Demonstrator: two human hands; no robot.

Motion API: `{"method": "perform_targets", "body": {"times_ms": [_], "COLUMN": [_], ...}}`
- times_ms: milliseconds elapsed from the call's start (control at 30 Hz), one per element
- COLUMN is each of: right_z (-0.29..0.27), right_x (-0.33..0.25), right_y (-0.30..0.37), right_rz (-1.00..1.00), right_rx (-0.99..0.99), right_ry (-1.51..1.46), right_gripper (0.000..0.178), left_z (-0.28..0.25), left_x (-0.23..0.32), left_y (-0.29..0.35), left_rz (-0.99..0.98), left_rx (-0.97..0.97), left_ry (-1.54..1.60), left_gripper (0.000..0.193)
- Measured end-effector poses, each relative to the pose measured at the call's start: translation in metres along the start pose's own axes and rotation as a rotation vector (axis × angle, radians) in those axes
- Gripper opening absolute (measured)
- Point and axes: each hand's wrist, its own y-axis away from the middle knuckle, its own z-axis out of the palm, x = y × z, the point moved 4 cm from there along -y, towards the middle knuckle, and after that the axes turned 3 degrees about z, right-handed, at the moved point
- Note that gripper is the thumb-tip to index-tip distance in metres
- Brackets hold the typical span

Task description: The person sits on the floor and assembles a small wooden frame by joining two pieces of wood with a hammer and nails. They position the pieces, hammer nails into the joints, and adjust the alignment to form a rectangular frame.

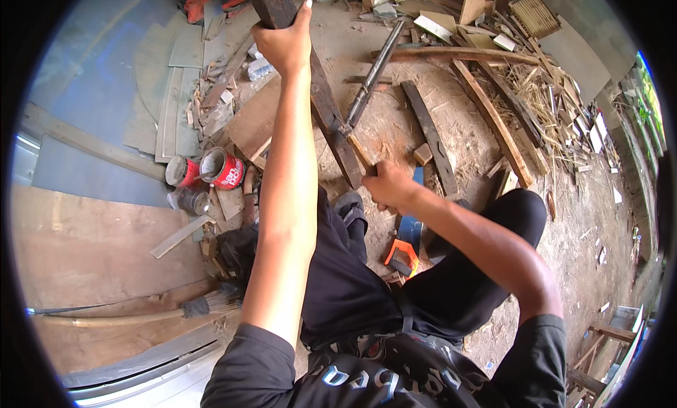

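My left hand [285, 45] is wrapped around the upper part of a long dark wooden beam [328, 115], its thumb along the side. The beam slants down toward my knees. Close to its lower end, my right hand [389, 186] is closed around a light wooden handle [362, 151]. The handle's far end meets the beam's edge, and I cannot make out what kind of tool it is. Between my legs lies a handsaw [403, 257] with an orange and black handle and a blue blade, partly below my right forearm.
A dark round bar [376, 75] and a dark plank [430, 136] lie ahead on the dirt floor, with a small wood block [422, 153] beside the plank. Red cans [223, 168] stand at left. Longer timbers [493, 122] and scrap wood heap up at far right.
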Motion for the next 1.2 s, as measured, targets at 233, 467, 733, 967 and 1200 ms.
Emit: {"method": "perform_targets", "body": {"times_ms": [233, 467, 733, 967, 1200], "right_z": [-0.01, 0.005, 0.026, 0.042, 0.037], "right_x": [0.007, 0.024, 0.078, 0.193, 0.12], "right_y": [-0.011, -0.006, -0.006, -0.002, 0.024], "right_rz": [-0.042, -0.138, -0.412, -0.236, -0.251], "right_rx": [-0.06, 0.032, 0.297, 0.31, 0.262], "right_ry": [-0.054, 0.008, 0.003, -0.068, -0.021], "right_gripper": [0.029, 0.027, 0.028, 0.026, 0.039], "left_z": [-0.012, -0.022, -0.015, -0.027, -0.002], "left_x": [-0.01, -0.004, -0.003, -0.16, -0.169], "left_y": [-0.012, -0.006, 0.018, 0.142, 0.102], "left_rz": [-0.037, 0.007, -0.216, -0.598, -0.511], "left_rx": [-0.008, 0.01, -0.055, -0.173, -0.314], "left_ry": [0.025, 0.0, -0.068, -0.213, -0.348], "left_gripper": [0.056, 0.053, 0.049, 0.065, 0.064]}}
